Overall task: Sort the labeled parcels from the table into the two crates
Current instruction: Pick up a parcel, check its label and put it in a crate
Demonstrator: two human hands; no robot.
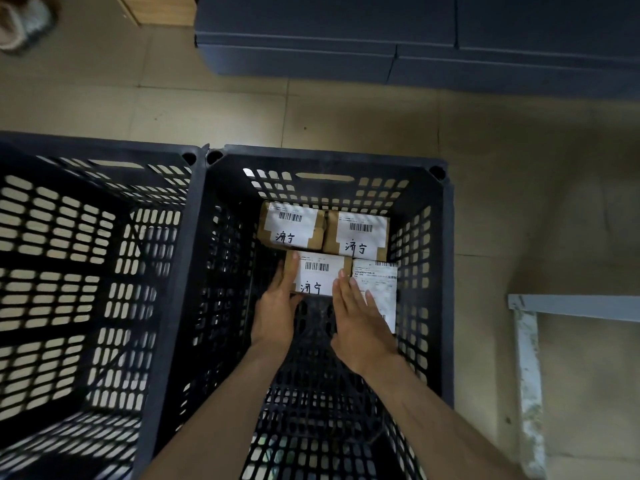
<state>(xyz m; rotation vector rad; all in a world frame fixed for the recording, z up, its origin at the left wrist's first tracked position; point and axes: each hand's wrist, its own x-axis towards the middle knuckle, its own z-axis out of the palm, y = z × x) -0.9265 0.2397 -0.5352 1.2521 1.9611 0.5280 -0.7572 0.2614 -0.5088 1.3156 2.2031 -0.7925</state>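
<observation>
Two black slotted crates stand side by side on the floor. The left crate [173,237] holds nothing that I can see. On the right crate's [446,271] bottom lie two brown labeled parcels at the far end, one on the left [291,225] and one on the right [358,233]. In front of them sit a third brown parcel [320,273] and a white flat parcel [379,289]. My left hand [277,306] is pressed against the third parcel's left side. My right hand [360,317] lies flat, fingers spread, over that parcel's right edge and the white parcel.
Dark grey boxes [381,39] are stacked on the tiled floor beyond the crates. A grey-white frame leg [528,375] stands at the right. A slippered foot [24,22] shows at top left, next to a wooden piece [159,8].
</observation>
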